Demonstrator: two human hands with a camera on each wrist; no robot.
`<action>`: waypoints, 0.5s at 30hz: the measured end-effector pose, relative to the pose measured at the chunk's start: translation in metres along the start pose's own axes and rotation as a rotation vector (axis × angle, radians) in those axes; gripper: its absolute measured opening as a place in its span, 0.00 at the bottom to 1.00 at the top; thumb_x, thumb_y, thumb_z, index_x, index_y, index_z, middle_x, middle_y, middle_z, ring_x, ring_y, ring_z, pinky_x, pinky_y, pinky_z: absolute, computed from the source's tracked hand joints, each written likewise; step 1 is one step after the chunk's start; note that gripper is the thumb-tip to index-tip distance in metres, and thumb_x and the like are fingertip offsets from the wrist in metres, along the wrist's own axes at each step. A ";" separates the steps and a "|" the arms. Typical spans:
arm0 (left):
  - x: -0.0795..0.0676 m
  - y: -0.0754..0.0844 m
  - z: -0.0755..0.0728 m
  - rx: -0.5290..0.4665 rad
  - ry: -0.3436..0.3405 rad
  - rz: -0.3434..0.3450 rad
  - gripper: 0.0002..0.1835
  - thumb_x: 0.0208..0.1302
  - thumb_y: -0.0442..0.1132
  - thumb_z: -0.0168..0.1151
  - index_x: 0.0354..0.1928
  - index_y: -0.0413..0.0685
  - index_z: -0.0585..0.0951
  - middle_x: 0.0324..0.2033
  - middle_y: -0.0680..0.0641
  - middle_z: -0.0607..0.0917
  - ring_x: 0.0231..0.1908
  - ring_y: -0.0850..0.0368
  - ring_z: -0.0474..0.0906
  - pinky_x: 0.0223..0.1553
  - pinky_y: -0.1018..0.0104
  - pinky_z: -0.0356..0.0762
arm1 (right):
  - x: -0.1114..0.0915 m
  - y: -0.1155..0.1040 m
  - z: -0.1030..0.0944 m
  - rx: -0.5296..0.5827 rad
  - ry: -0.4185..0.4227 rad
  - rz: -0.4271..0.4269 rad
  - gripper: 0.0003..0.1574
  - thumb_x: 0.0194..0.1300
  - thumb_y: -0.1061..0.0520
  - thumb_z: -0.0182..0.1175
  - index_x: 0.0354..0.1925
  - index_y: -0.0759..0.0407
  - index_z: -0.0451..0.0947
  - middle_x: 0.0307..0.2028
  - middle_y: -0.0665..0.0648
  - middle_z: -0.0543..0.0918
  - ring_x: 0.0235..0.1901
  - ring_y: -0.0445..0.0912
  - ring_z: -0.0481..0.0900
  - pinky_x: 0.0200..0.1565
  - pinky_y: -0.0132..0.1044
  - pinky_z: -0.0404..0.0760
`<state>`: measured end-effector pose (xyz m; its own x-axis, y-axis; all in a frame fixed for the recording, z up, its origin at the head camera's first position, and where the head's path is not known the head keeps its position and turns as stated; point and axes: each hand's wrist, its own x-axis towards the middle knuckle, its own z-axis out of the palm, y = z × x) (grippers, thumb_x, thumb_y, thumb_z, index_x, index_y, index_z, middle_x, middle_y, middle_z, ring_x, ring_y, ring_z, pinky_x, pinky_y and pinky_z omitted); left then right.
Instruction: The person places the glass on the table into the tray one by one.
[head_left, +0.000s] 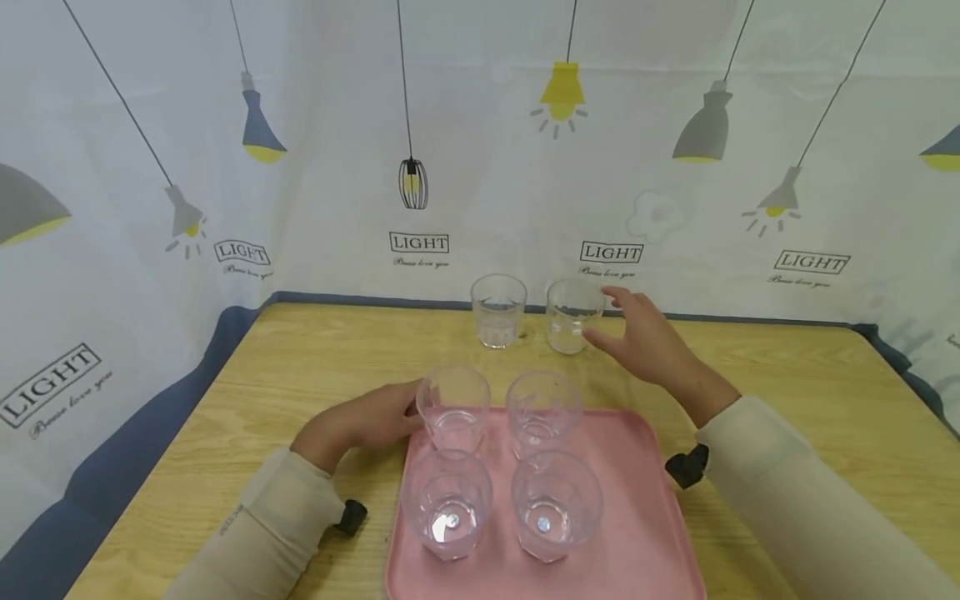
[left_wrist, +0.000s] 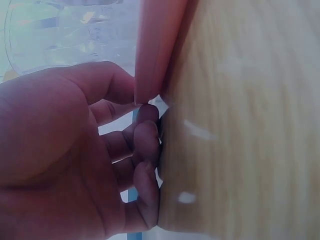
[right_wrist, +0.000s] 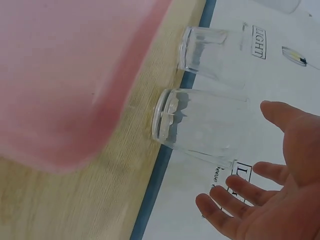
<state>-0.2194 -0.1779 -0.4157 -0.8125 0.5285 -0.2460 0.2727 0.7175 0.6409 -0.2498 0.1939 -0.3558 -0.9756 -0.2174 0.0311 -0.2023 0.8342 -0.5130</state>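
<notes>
A pink tray (head_left: 637, 500) lies on the wooden table with several clear glasses on it, among them a near-left glass (head_left: 450, 508) and a near-right glass (head_left: 555, 508). My left hand (head_left: 382, 414) grips the tray's far left corner, beside the far-left glass (head_left: 453, 408). In the left wrist view, its thumb and curled fingers (left_wrist: 146, 140) meet at the rim. Beyond the tray, two more clear glasses stand upright. Around the right one (head_left: 573, 317), my right hand (head_left: 641, 337) spreads its thumb and fingers; the right wrist view shows them apart from the glass (right_wrist: 200, 125).
The other glass (head_left: 498, 312) beyond the tray stands just left of the one by my right hand. Another glass (head_left: 543, 412) sits at the tray's far middle. A white cloth (head_left: 487, 192) printed with lamps hangs behind the table's (head_left: 300, 350) far edge.
</notes>
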 end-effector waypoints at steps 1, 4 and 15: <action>0.000 0.000 0.001 -0.004 -0.002 -0.005 0.16 0.76 0.44 0.53 0.61 0.51 0.74 0.61 0.46 0.79 0.67 0.48 0.70 0.71 0.46 0.64 | 0.003 0.001 0.001 0.009 -0.012 0.013 0.50 0.72 0.41 0.58 0.77 0.62 0.48 0.71 0.72 0.61 0.69 0.66 0.62 0.65 0.66 0.67; 0.000 -0.002 0.003 -0.009 -0.003 -0.003 0.18 0.77 0.45 0.51 0.64 0.51 0.73 0.64 0.45 0.77 0.70 0.48 0.68 0.72 0.47 0.62 | 0.012 0.003 0.003 0.019 -0.036 0.033 0.53 0.72 0.38 0.57 0.78 0.62 0.46 0.72 0.73 0.60 0.70 0.67 0.60 0.66 0.66 0.65; 0.000 -0.003 0.001 -0.005 -0.023 0.034 0.26 0.79 0.46 0.46 0.75 0.50 0.63 0.71 0.43 0.70 0.73 0.45 0.61 0.74 0.46 0.57 | 0.030 0.006 0.010 0.055 -0.098 0.113 0.63 0.68 0.31 0.56 0.79 0.63 0.36 0.76 0.73 0.49 0.75 0.68 0.51 0.70 0.66 0.58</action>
<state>-0.2194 -0.1793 -0.4187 -0.7908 0.5627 -0.2409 0.2971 0.6970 0.6526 -0.2795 0.1873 -0.3666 -0.9783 -0.1745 -0.1119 -0.0842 0.8277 -0.5547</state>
